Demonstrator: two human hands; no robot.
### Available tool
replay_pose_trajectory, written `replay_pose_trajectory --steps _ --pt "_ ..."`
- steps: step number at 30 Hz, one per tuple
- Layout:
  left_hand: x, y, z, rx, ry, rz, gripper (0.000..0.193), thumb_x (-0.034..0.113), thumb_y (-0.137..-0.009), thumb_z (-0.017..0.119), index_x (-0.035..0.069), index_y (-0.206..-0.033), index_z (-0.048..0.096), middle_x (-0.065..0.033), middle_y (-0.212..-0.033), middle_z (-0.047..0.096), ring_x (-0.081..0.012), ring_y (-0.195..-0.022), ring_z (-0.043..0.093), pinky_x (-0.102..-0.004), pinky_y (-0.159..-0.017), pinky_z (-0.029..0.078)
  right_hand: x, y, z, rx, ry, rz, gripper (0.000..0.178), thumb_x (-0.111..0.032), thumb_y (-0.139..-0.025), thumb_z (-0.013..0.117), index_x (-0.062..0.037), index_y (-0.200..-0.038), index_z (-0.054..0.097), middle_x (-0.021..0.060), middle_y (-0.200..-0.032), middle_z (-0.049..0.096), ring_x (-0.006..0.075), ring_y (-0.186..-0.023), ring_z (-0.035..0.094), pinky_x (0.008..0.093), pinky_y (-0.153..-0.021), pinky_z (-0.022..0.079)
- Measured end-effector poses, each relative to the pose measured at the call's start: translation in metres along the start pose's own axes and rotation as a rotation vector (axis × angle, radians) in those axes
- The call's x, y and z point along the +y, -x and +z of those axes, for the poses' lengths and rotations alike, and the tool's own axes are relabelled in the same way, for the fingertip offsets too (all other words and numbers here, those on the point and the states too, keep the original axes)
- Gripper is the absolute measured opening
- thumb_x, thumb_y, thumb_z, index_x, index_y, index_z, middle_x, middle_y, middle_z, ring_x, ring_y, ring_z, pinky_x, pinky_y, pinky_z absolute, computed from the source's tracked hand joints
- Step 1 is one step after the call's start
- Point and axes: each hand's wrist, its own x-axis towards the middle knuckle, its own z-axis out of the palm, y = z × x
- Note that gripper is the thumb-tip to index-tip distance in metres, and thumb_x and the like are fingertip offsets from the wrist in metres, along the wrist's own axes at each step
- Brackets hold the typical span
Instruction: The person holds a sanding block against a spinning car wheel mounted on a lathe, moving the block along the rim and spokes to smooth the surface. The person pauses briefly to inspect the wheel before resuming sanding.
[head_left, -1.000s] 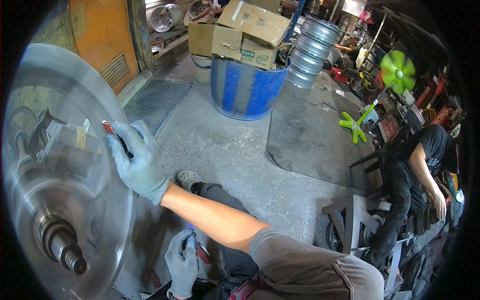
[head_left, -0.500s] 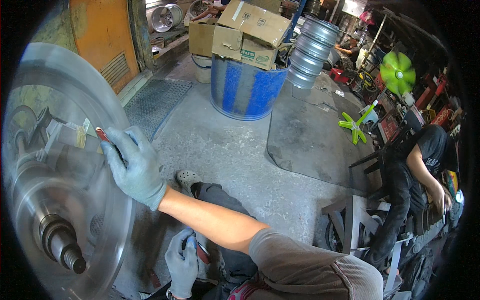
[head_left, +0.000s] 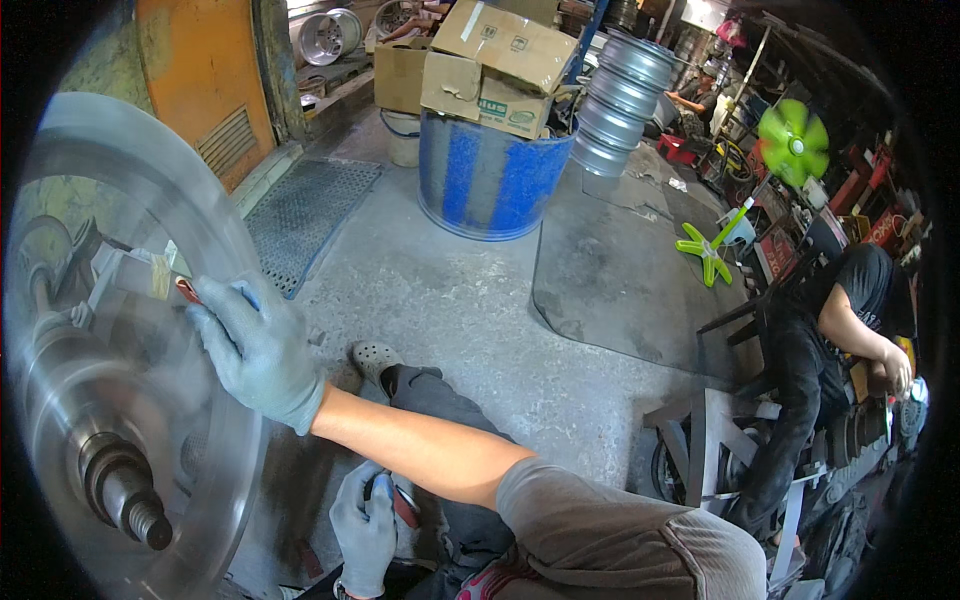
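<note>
A metal wheel rim point(head_left: 215, 215), smeared by fast spinning, fills the left side around a steel shaft with a threaded end point(head_left: 135, 505). My right hand point(head_left: 262, 350), in a grey glove, reaches across to it from the lower right. Its fingers are closed on a folded strip of red-brown sandpaper point(head_left: 187, 290), held at the rim's inner side; exact contact is hard to see. Lower down, beneath my right forearm, my gloved left hand point(head_left: 365, 530) is closed around another piece of red-brown sandpaper point(head_left: 405, 508), partly hidden by the fingers.
Cardboard boxes point(head_left: 505, 50) top a blue drum point(head_left: 490, 185). Beside it stands a stack of silver rims point(head_left: 622, 105). A green fan point(head_left: 795, 145) is farther right. A co-worker in dark clothes point(head_left: 800, 370) sits at the right near a metal frame point(head_left: 710, 450). A perforated mat point(head_left: 310, 215) lies by the orange door.
My right hand has shifted slightly left and down with the sandpaper. My left hand stays in place. The co-worker's hand at the right has lifted a little.
</note>
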Motion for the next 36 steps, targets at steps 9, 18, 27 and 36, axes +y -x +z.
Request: replay_pose_trajectory --steps 9,18,27,36 --pt "0.0 0.003 -0.005 0.026 -0.05 0.015 0.024 0.01 -0.102 0.064 -0.004 -0.119 0.074 -0.0226 -0.11 0.076 -0.0374 -0.1 0.075 -0.0453 -0.091 0.056 -0.005 0.007 0.012 0.011 -0.008 -0.049 0.034 -0.006 -0.096 0.077 -0.0035 -0.13 0.072 0.0152 -0.096 0.064 0.0317 -0.081 0.066 0.0442 -0.07 0.052" --pt "-0.007 -0.002 0.001 0.041 -0.072 0.171 0.027 0.012 -0.102 0.066 0.0 -0.126 0.072 -0.0215 -0.115 0.075 -0.0367 -0.094 0.074 -0.0414 -0.081 0.058 -0.002 -0.001 0.001 -0.008 0.078 -0.073 0.028 -0.007 -0.094 0.081 -0.0042 -0.122 0.077 0.0126 -0.089 0.067 0.0282 -0.076 0.066 0.0406 -0.067 0.054" --pt "-0.003 0.0 -0.001 -0.014 0.084 -0.016 0.025 0.014 -0.104 0.069 0.001 -0.125 0.074 -0.022 -0.118 0.076 -0.0363 -0.104 0.075 -0.0409 -0.087 0.059 0.006 -0.007 -0.003 0.009 0.082 0.019 0.028 -0.007 -0.096 0.082 -0.0039 -0.123 0.076 0.0092 -0.089 0.062 0.0186 -0.069 0.06 0.0347 -0.062 0.05" --pt "-0.014 -0.001 0.004 0.011 0.065 0.098 0.024 0.013 -0.107 0.067 -0.001 -0.126 0.073 -0.0124 -0.097 0.075 -0.0133 -0.062 0.068 -0.0331 -0.062 0.055 0.013 -0.01 -0.005 0.026 0.03 0.058 0.026 -0.006 -0.097 0.081 -0.003 -0.122 0.076 0.0095 -0.092 0.064 0.0202 -0.074 0.06 0.035 -0.066 0.051"
